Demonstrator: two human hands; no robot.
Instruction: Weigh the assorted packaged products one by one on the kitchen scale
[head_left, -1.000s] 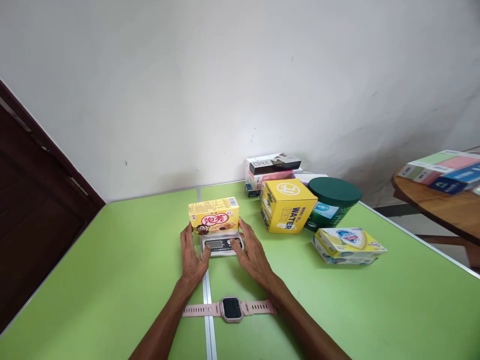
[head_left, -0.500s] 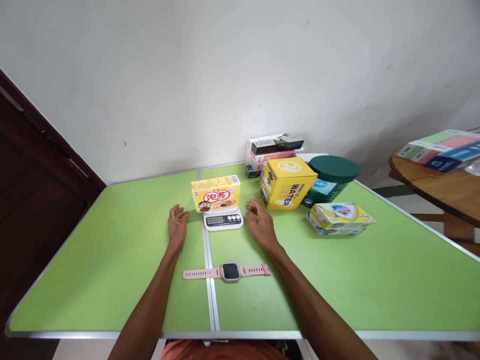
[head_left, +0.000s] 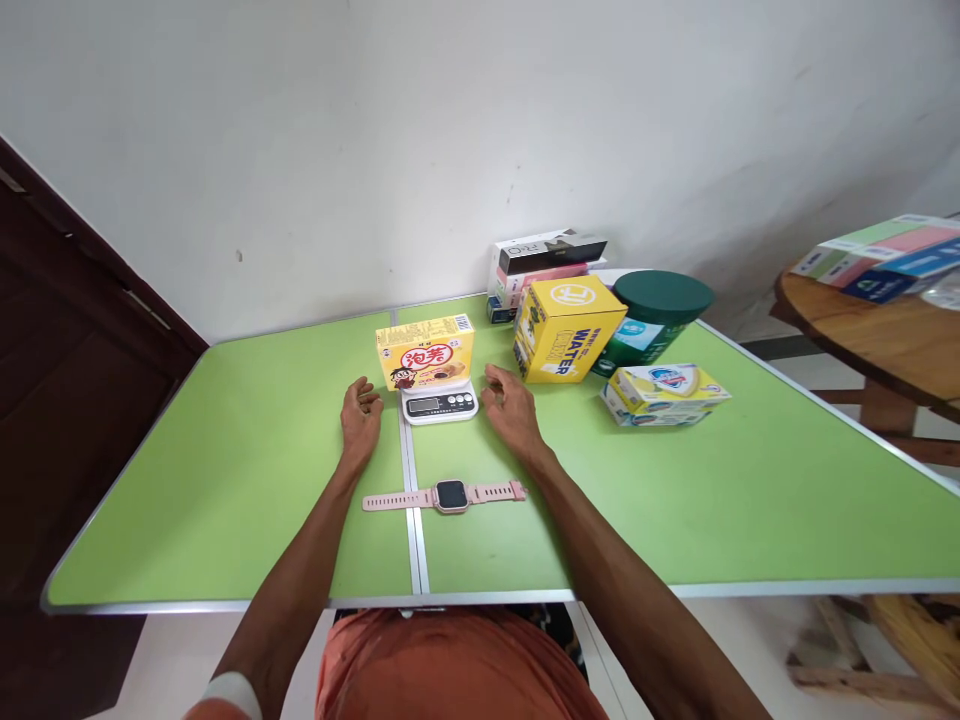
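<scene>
A yellow snack box (head_left: 425, 355) stands upright on the white digital scale (head_left: 441, 404), whose display and buttons face me. Beside the scale on the left, my left hand (head_left: 361, 418) rests on the table with its fingers loosely curved and holding nothing. To the right of the scale lies my right hand (head_left: 512, 410), fingers slightly bent and apart, also without anything in it. Neither hand touches the box. Closer to me, a smartwatch (head_left: 451, 496) with a pink strap is laid out flat between my forearms.
At the right stand a yellow drink carton (head_left: 568, 330), a green lidded tub (head_left: 660, 305) and a soap box (head_left: 666, 393). Stacked boxes (head_left: 544, 262) sit by the wall. A wooden table (head_left: 840, 315) with another box is at far right. A metal seam crosses the green table (head_left: 247, 480).
My view has tipped down, so everything sits higher and more of my orange shirt shows. Both hands stay beside the scale, and the box and watch have not moved on the table.
</scene>
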